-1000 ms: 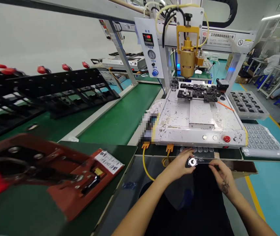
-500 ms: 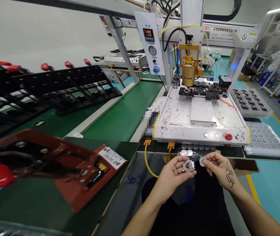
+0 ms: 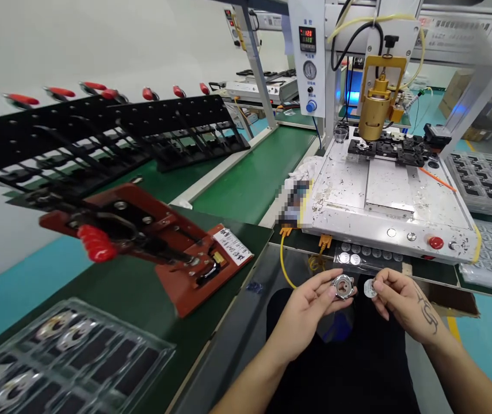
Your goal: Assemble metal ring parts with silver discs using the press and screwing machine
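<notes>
My left hand (image 3: 315,305) grips a round silver metal ring part (image 3: 343,286) between thumb and fingers, its open centre facing me. Just right of it, my right hand (image 3: 405,302) pinches a small flat whitish disc (image 3: 370,288) by its right edge. The two pieces are close but apart, held over my lap. Behind them, a dark strip with rows of similar silver discs (image 3: 355,260) lies at the front of the white machine (image 3: 384,213).
On the left bench stands a red-brown clamp fixture (image 3: 185,270) with a red handle; a clear tray (image 3: 111,374) with metal parts is in front of it. Black racks (image 3: 176,123) stand behind. A gold press head (image 3: 375,112) hangs over black jigs. Trays sit at the right.
The view has swung left and down, bringing the clear tray into sight and shifting the machine rightward. Both hands still hold their pieces, with little change between them.
</notes>
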Tool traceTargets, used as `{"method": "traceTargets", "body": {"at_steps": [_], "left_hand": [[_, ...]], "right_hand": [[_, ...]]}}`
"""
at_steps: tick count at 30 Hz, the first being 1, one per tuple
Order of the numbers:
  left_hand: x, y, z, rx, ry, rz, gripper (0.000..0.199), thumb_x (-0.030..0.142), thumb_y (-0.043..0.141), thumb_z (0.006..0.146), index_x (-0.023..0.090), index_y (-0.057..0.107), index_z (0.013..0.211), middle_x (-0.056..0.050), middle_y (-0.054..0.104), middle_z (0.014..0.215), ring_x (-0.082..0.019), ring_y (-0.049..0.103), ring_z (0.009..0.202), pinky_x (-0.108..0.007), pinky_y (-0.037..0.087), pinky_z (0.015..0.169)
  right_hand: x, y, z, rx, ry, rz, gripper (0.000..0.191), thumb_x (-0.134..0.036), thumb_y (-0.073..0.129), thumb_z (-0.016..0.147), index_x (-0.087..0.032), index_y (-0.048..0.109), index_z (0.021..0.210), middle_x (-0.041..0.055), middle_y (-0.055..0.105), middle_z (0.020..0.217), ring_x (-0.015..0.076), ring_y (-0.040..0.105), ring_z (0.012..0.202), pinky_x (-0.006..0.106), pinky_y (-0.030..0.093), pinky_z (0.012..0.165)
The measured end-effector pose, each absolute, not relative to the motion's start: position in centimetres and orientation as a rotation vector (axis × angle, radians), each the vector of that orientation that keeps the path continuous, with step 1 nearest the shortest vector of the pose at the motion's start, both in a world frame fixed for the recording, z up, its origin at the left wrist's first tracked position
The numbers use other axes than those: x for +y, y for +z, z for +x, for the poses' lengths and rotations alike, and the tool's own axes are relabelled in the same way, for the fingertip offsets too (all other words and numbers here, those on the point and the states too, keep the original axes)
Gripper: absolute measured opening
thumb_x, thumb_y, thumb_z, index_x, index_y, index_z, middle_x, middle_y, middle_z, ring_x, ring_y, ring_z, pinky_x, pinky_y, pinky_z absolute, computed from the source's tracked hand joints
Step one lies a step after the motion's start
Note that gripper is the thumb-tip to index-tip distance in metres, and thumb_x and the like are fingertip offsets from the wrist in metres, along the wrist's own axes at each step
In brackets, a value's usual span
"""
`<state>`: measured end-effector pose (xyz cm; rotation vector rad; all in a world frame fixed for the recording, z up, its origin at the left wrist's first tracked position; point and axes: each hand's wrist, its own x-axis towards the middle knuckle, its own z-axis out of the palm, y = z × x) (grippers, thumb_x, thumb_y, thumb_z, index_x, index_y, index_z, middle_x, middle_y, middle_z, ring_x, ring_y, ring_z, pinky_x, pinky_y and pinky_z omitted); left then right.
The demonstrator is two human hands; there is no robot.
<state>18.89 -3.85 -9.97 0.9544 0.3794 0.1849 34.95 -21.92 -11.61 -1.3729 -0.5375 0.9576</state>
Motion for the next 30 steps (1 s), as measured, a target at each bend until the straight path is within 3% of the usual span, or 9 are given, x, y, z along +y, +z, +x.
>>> {"method": "traceTargets", "body": {"at_steps": [6,8,11,14,30], "left_hand": [[-4.1,-10.1,18.6,0.356,0.184,0.930,0.048,0.041,0.078,0.098,0.016,0.070,0.138,-0.014,0.078,0.124,-0.031,0.074,0.122,-0.046,0.061,0.108],[-4.1,-10.0,18.4,0.355,0.184,0.932,0.048,0.041,0.078,0.099,0.016,0.070,0.139,-0.015,0.078,0.125,-0.031,0.074,0.122,-0.046,0.061,0.108],[-4.2,-10.0,18.3,0.362,0.197,0.951,0.050,0.042,0.079,0.097,0.015,0.070,0.139,-0.015,0.077,0.127,-0.031,0.073,0.122,-0.046,0.062,0.108],[-4.4,-10.0,18.2,0.373,0.223,0.993,0.053,0.044,0.081,0.095,0.015,0.071,0.139,-0.015,0.075,0.131,-0.030,0.074,0.119,-0.045,0.062,0.107],[-5.4,-9.4,17.8,0.358,0.224,1.134,0.053,0.050,0.073,0.099,0.020,0.070,0.143,-0.013,0.073,0.136,-0.027,0.073,0.118,-0.040,0.061,0.107]], "right_hand": [[-21.4,-10.7,34.8,-0.591,1.001,-1.433,0.041,-0.055,0.068,0.103,-0.019,0.057,0.089,-0.0010,0.059,0.070,0.0106,0.048,0.057,0.026,0.034,0.056],[-21.0,-10.1,34.7,-0.658,0.961,-1.493,0.040,-0.055,0.066,0.104,-0.019,0.059,0.089,-0.0002,0.059,0.072,0.0119,0.049,0.062,0.027,0.038,0.060],[-20.3,-9.1,34.3,-0.815,0.802,-1.559,0.036,-0.051,0.065,0.105,-0.019,0.061,0.088,0.0054,0.066,0.098,0.0171,0.060,0.087,0.029,0.047,0.079],[-19.7,-8.6,33.7,-0.909,0.727,-1.579,0.032,-0.047,0.064,0.106,-0.020,0.060,0.089,0.0078,0.064,0.122,0.0213,0.061,0.109,0.032,0.047,0.094],[-19.4,-8.9,33.0,-0.926,0.753,-1.589,0.030,-0.044,0.064,0.106,-0.021,0.061,0.087,0.0058,0.062,0.113,0.0200,0.060,0.102,0.031,0.047,0.089]]}}
